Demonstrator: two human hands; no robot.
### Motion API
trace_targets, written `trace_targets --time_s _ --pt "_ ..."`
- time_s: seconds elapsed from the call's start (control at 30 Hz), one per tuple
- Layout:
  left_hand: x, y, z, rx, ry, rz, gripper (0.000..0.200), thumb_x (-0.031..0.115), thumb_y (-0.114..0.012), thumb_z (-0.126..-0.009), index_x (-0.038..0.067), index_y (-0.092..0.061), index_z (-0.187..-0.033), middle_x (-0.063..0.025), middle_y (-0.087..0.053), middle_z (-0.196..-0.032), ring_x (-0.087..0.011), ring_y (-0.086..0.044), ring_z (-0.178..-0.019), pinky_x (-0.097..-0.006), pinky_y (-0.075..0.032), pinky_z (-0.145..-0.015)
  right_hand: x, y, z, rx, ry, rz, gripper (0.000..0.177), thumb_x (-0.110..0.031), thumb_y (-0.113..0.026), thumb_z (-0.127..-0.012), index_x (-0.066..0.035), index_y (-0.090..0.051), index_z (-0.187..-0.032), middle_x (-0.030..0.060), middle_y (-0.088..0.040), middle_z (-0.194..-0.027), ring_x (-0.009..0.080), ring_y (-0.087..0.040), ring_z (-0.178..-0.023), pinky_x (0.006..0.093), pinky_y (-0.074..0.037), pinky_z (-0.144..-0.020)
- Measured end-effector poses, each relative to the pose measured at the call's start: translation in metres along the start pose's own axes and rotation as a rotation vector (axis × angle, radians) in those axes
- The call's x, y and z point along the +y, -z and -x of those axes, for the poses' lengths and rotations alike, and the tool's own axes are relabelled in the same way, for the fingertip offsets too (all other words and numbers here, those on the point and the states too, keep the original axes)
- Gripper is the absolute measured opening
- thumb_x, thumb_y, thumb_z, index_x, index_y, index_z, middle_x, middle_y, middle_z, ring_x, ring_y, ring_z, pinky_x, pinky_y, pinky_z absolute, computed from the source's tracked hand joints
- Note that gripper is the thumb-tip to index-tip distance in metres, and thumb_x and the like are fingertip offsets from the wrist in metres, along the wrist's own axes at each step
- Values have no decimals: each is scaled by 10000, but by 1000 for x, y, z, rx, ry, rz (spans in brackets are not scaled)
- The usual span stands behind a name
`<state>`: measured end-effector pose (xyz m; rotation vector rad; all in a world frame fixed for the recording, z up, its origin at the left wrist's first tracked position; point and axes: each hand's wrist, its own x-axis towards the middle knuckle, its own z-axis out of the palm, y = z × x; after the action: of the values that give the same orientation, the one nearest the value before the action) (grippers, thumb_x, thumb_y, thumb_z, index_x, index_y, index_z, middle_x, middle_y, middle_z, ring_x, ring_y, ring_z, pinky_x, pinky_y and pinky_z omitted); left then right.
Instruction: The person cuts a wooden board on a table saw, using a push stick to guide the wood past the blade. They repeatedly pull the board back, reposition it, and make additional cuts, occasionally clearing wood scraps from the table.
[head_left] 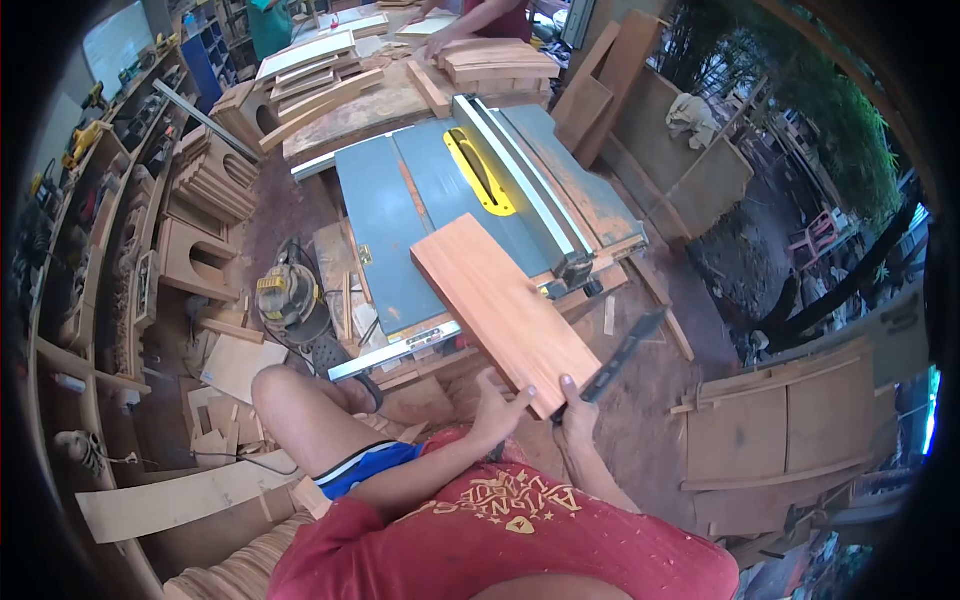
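Note:
A thick reddish-brown wooden board (505,310) tilts over the front edge of the table saw (390,210), its far end above the blue-grey top. My left hand (500,408) grips the near left corner, thumb on the face. At the near right corner my right hand (576,415) has its thumb on the board, its other fingers mostly hidden. A long black push stick (630,350) runs out from that right hand, beside the board. The saw's yellow throat plate (478,172) lies left of the metal rip fence (525,180); I cannot make out the blade clearly.
Behind the saw, stacked boards (500,62) lie on a bench, where a co-worker's hand (435,42) rests. A shop vacuum (288,290) stands at left near my leg. Shelves (125,250) line the left side. Plywood panels (785,420) are at right.

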<state>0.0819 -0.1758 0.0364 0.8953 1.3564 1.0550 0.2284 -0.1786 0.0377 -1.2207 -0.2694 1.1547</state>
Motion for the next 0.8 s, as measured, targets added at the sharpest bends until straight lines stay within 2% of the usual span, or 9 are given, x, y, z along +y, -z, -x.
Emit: trace_targets --time_s 0.03,0.13,0.2,0.3,0.4,0.43,0.5,0.57,0.8 --pt "3 2 5 -88 61 -48 744 313 -741 -921 -103 -366 -1412 -283 -588 -1267 -354 -601 -1207 -454 -496 -1014 -10 6 9 44 -8 -1 444 -51 -780 -892 19 -538 -1258 135 -654 -1149 282 -694 -1015 416 -608 -894" --pt "17 18 -30 245 -463 -570 773 324 -749 -893 -121 -374 -1401 -323 -558 -1299 -417 -535 -1291 -500 -416 -1107 -16 32 12 141 -32 -16 454 -46 -773 -897 1 -518 -1269 140 -640 -1175 279 -689 -1027 422 -605 -896" --pt "46 31 -72 -55 -377 -377 860 325 -739 -874 -154 -330 -1461 -386 -484 -1401 -488 -467 -1350 -515 -307 -1186 0 43 7 182 -46 -8 450 -45 -771 -898 -17 -512 -1264 133 -635 -1183 275 -685 -1038 426 -603 -902" --pt "28 30 -116 -22 -503 -622 907 320 -721 -874 -178 -285 -1495 -412 -424 -1467 -508 -441 -1369 -493 -296 -1195 21 38 -7 161 -44 -29 392 -52 -757 -911 -60 -522 -1224 97 -636 -1163 267 -683 -1030 438 -604 -891" --pt "41 38 -142 -131 -496 -599 932 334 -715 -873 -189 -264 -1499 -417 -345 -1528 -513 -419 -1386 -507 -302 -1187 27 30 -21 11 -104 -142 320 -64 -726 -935 -97 -530 -1187 61 -636 -1096 263 -687 -963 469 -609 -841" --pt "41 38 -149 -96 -543 -619 868 317 -715 -871 -154 -310 -1477 -391 -429 -1455 -509 -469 -1337 -504 -352 -1143 24 25 -20 -27 -75 -226 227 -73 -710 -945 -111 -558 -1110 35 -624 -988 236 -674 -860 466 -610 -783" --pt "37 34 -157 -24 -624 -645 745 283 -714 -867 -85 -401 -1434 -337 -597 -1310 -502 -567 -1239 -497 -454 -1056 15 32 -28 -138 -73 -260 176 -75 -712 -946 -118 -568 -1036 15 -608 -931 214 -658 -812 451 -608 -762" --pt "38 34 -162 -55 -561 -658 790 295 -714 -868 -107 -372 -1456 -349 -587 -1323 -505 -570 -1241 -488 -456 -1061 8 36 -32 -197 -88 -239 150 -80 -715 -949 -128 -573 -935 -9 -595 -884 186 -641 -796 431 -604 -771" --pt "44 39 -166 -107 -507 -723 924 299 -728 -872 -180 -254 -1505 -374 -546 -1372 -479 -570 -1266 -470 -438 -1100 16 45 -39 -232 -121 -188 194 -67 -753 -925 -134 -573 -955 -9 -620 -923 187 -652 -858 431 -594 -829"
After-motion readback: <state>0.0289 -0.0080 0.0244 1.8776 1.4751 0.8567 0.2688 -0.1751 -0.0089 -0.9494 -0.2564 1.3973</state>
